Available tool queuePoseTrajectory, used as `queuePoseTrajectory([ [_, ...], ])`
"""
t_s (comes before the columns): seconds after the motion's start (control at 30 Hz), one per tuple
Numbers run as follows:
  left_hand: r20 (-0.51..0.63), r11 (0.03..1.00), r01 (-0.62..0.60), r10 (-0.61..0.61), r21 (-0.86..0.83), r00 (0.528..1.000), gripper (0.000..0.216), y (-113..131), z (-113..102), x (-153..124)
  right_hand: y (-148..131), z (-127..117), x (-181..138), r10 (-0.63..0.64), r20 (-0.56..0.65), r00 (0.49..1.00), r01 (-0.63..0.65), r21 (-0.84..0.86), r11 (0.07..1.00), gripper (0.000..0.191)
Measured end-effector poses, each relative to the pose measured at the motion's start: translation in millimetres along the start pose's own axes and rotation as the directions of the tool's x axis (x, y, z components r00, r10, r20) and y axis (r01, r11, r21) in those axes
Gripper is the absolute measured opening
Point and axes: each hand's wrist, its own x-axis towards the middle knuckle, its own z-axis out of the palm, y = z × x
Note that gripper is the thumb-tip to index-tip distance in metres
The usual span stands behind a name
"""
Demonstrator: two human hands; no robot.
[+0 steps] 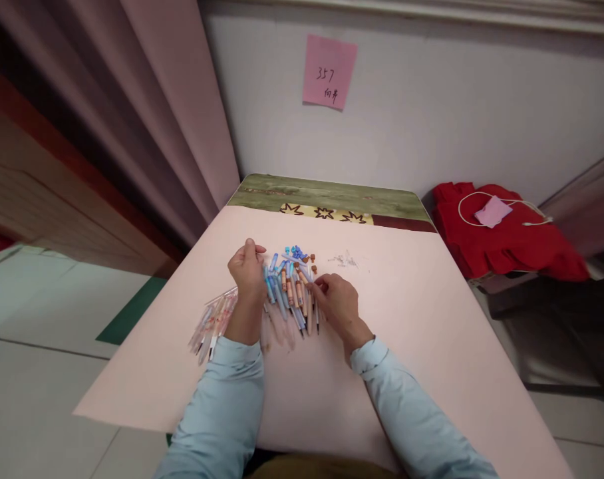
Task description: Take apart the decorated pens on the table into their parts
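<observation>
My left hand (249, 267) is raised just left of a pile of pen parts, its fingers curled in. Whether it holds something small I cannot make out. My right hand (336, 297) is at the pile's right side, thumb and fingertips pinched on a pen barrel (309, 286). Between the hands lie blue and orange-brown pen barrels (291, 293), some with dark tips. Small blue caps (298, 253) and brown caps (313, 269) sit at the pile's far edge. Clear pens with reddish marks (213, 320) are bunched beside my left forearm, which partly covers them.
Small thin metallic-looking pieces (346, 259) are scattered right of the pile. A pale sheet (422, 372) covers most of the table. A red cloth-covered stool (461, 246) with a cord stands at the right. The wall bears a pink note (329, 72); a curtain (182, 100) hangs left.
</observation>
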Motion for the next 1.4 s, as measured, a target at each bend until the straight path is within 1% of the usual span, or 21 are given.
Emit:
queuePoseTrajectory([
  [0.13, 0.039, 1.0, -0.013, 0.013, -0.001, 0.999, 0.04, -1.1, 2.9, -3.7, 7.9, 2.1, 2.8, 0.034, -0.093, 0.995, -0.025, 0.088, 0.996, 0.02],
  [0.2, 0.071, 1.0, -0.009, 0.011, -0.02, 0.997, 0.037, 0.5, 4.2, -5.5, 15.4, 2.8, 5.3, 0.082, -0.177, 0.981, -0.047, 0.196, 0.979, 0.022],
  [0.27, 0.134, 0.999, 0.014, -0.007, -0.051, 0.991, 0.031, 2.1, 6.0, -8.2, 23.1, 4.4, 7.9, 0.156, -0.241, 0.958, -0.057, 0.372, 0.927, 0.026],
  [0.33, 0.225, 0.996, 0.061, -0.043, -0.072, 0.973, 0.025, 2.8, 8.8, -12.9, 28.5, 6.4, 9.9, 0.228, -0.247, 0.942, -0.056, 0.555, 0.83, 0.032],
  [0.4, 0.337, 0.989, 0.14, -0.114, -0.055, 0.935, 0.026, 2.7, 12.4, -19.8, 30.5, 7.9, 10.8, 0.259, -0.226, 0.939, -0.044, 0.669, 0.742, 0.036],
  [0.47, 0.443, 0.973, 0.233, -0.21, 0.003, 0.872, 0.031, 2.2, 16.4, -28.2, 29.3, 8.2, 10.8, 0.25, -0.223, 0.942, -0.019, 0.709, 0.705, 0.037],
  [0.53, 0.514, 0.951, 0.301, -0.295, 0.075, 0.805, 0.037, 1.1, 20.2, -37.1, 26.8, 7.6, 10.1, 0.229, -0.235, 0.945, 0.008, 0.716, 0.699, 0.037],
  [0.63, 0.593, 0.93, 0.337, -0.354, 0.144, 0.723, 0.043, -1.4, 24.8, -48.9, 23.8, 6.6, 8.5, 0.186, -0.235, 0.954, 0.038, 0.71, 0.703, 0.037],
  [0.67, 0.617, 0.927, 0.341, -0.36, 0.154, 0.7, 0.043, -2.2, 26.1, -51.9, 23.2, 6.5, 7.9, 0.166, -0.232, 0.958, 0.048, 0.706, 0.707, 0.037],
  [0.73, 0.644, 0.924, 0.348, -0.364, 0.159, 0.673, 0.04, -2.8, 28.0, -55.8, 22.7, 6.5, 6.7, 0.124, -0.225, 0.966, 0.071, 0.697, 0.713, 0.038],
  [0.77, 0.644, 0.921, 0.356, -0.369, 0.158, 0.67, 0.038, -2.3, 28.4, -56.2, 22.7, 6.6, 6.1, 0.106, -0.225, 0.968, 0.083, 0.694, 0.715, 0.038],
  [0.8, 0.631, 0.919, 0.366, -0.373, 0.148, 0.68, 0.035, -1.3, 28.3, -55.2, 22.8, 6.5, 5.6, 0.097, -0.232, 0.968, 0.094, 0.692, 0.716, 0.039],
  [0.83, 0.607, 0.918, 0.376, -0.369, 0.123, 0.704, 0.032, 0.1, 27.5, -52.8, 23.1, 6.4, 5.2, 0.094, -0.242, 0.966, 0.104, 0.691, 0.716, 0.04],
  [0.9, 0.53, 0.924, 0.381, -0.334, 0.022, 0.779, 0.029, 3.8, 24.0, -44.0, 24.4, 5.9, 4.7, 0.11, -0.272, 0.956, 0.112, 0.685, 0.72, 0.041],
  [0.97, 0.427, 0.93, 0.35, -0.273, -0.112, 0.862, 0.028, 6.8, 18.8, -32.3, 26.4, 5.7, 5.0, 0.145, -0.3, 0.943, 0.104, 0.678, 0.727, 0.042],
  [1.0, 0.383, 0.93, 0.331, -0.25, -0.162, 0.889, 0.028, 7.5, 16.1, -26.6, 27.6, 5.8, 5.3, 0.164, -0.307, 0.937, 0.095, 0.679, 0.728, 0.042],
  [1.07, 0.328, 0.926, 0.31, -0.231, -0.215, 0.916, 0.027, 6.8, 11.8, -17.7, 29.8, 6.8, 6.4, 0.199, -0.307, 0.931, 0.074, 0.689, 0.721, 0.043],
  [1.17, 0.31, 0.926, 0.308, -0.233, -0.217, 0.922, 0.026, 2.5, 9.1, -12.4, 31.7, 9.3, 8.2, 0.237, -0.296, 0.925, 0.045, 0.706, 0.706, 0.044],
  [1.3, 0.339, 0.934, 0.303, -0.228, -0.188, 0.913, 0.031, -1.2, 10.0, -16.7, 31.5, 10.7, 9.3, 0.266, -0.292, 0.919, 0.023, 0.712, 0.702, 0.045],
  [1.37, 0.393, 0.936, 0.323, -0.248, -0.138, 0.886, 0.031, -0.2, 12.3, -22.8, 30.4, 9.3, 8.5, 0.261, -0.297, 0.918, 0.03, 0.712, 0.702, 0.045],
  [1.4, 0.432, 0.933, 0.346, -0.272, -0.1, 0.86, 0.031, 0.7, 14.0, -26.8, 29.6, 8.1, 7.7, 0.247, -0.302, 0.921, 0.041, 0.705, 0.708, 0.044],
])
